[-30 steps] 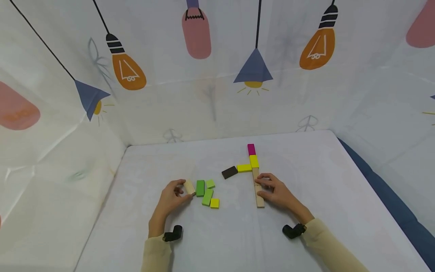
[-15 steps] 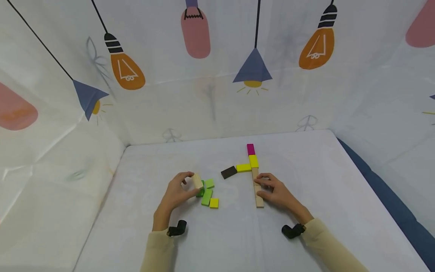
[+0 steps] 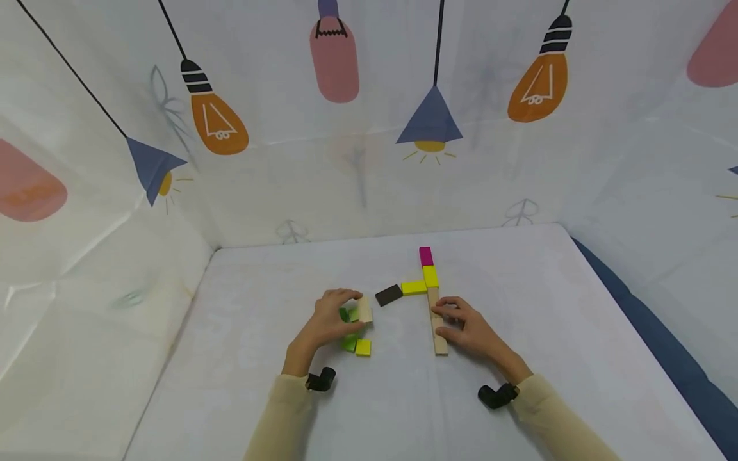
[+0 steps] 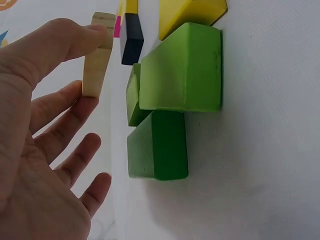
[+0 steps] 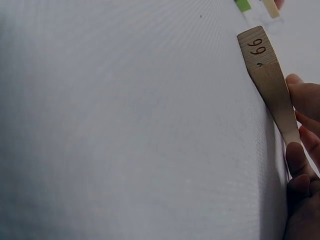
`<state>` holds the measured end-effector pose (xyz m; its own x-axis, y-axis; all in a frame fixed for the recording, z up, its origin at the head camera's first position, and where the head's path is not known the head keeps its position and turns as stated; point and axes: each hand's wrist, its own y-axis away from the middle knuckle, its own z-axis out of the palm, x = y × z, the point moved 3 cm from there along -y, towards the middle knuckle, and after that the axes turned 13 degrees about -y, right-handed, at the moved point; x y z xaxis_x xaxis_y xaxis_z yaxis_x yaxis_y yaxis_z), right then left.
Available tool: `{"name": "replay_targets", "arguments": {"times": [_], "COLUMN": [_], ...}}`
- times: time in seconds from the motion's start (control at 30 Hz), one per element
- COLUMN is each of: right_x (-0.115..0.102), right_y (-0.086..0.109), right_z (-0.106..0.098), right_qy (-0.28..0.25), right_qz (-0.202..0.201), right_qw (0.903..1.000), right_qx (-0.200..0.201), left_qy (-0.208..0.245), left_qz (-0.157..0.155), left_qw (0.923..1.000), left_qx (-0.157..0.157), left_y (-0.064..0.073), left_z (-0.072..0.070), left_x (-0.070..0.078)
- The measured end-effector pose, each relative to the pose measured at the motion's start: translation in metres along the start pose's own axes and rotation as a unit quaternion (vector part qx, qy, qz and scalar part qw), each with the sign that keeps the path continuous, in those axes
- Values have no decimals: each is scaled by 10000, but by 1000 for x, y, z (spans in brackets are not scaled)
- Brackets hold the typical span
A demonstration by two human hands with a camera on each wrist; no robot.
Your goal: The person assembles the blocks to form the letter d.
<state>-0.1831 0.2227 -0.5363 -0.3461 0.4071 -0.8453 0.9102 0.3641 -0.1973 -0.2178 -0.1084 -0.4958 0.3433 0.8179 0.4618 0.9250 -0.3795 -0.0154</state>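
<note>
Between thumb and fingers my left hand [image 3: 328, 323] pinches a plain wooden block [image 3: 365, 310], held up off the table. Below it lie a dark green block [image 4: 162, 150], a light green block [image 4: 185, 75], a smaller light green block [image 4: 133, 97] and a yellow block [image 3: 363, 347], partly hidden by the hand in the head view. My right hand [image 3: 473, 330] rests thumb and fingers against a straight row of plain wooden blocks [image 3: 440, 346]. A yellow block [image 3: 430, 276] and a magenta block [image 3: 425, 256] continue that row. Another yellow block [image 3: 413, 288] and a dark block [image 3: 389, 295] branch leftward.
Everything lies on a white-covered table [image 3: 259, 269]. Behind it hangs a white sheet [image 3: 369, 173] printed with lamps and bulbs, with another stretch along the left. Dark blue material [image 3: 651, 326] shows beyond the right table edge.
My left hand has carried the pinched wooden block rightward, from beside the dark green block to past the green blocks. The right hand stays in place on the row.
</note>
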Motion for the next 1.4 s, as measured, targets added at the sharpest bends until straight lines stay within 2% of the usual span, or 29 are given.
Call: {"name": "replay_targets", "arguments": {"times": [0.3, 0.53, 1.07, 1.27, 1.4], "right_x": [1, 3, -2, 0, -1], "right_y": [-1, -1, 0, 0, 0], "right_z": [-1, 1, -1, -1, -1], "right_qy": [-9, 1, -10, -1, -49], "right_qz": [30, -76, 63, 85, 48], "right_qw": [10000, 10000, 10000, 10000, 10000], "right_qx": [-26, -25, -52, -16, -44], "left_qy": [-395, -476, -612, -509, -468], "left_qz": [275, 249, 168, 11, -35], "left_qw": [9968, 9942, 9944, 9959, 9975], "left_qx": [-645, -931, -846, -749, -536], "left_y": [-14, -14, -14, -6, 3], "left_z": [11, 19, 18, 15, 13], "left_x": [2, -2, -1, -2, 0]}}
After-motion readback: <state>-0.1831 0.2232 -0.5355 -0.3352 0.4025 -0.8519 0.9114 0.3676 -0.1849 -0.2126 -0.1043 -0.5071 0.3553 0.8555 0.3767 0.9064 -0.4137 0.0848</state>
